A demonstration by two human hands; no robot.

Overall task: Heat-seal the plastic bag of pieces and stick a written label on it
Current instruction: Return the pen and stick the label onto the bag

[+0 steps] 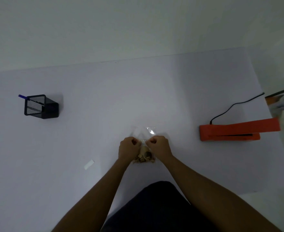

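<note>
Pretty dim shot overall, with a cold bluish-grey cast. The tabletop [104, 101] is brightest near the middle and fades toward the corners. Small glare spots sparkle on the clear bag [146, 131]. Wide-angle bending skews the edges, and everything looks a bit soft.

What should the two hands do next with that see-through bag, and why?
Probably press the small white label flat onto the clear plastic bag of tan pieces. The left hand and right hand pinch its two ends on the bag, and a white backing strip already lies on the table.
</note>
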